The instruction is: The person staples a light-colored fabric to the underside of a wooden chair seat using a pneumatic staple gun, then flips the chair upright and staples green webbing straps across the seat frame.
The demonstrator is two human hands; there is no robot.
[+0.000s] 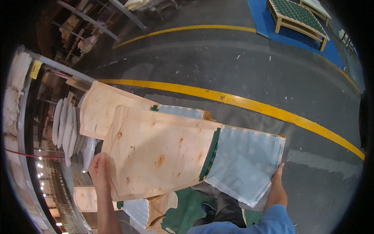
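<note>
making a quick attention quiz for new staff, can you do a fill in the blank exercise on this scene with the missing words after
1. The left grip is at the edge of the wooden board, the right grip at the pale cloth, and the strip between board and cloth is ____.
2. The long floor line beyond the board is ____.
3. The bench on the blue mat stands toward the picture's upper ____ corner.

Missing words: green; yellow; right

Site: furniture workshop, with a yellow line (222, 96) marked across a grey floor (218, 64). Beyond the line, a webbed wooden frame (298, 16) stands on blue matting (260, 19); on its near side, plywood-faced furniture parts (163, 150).
</note>
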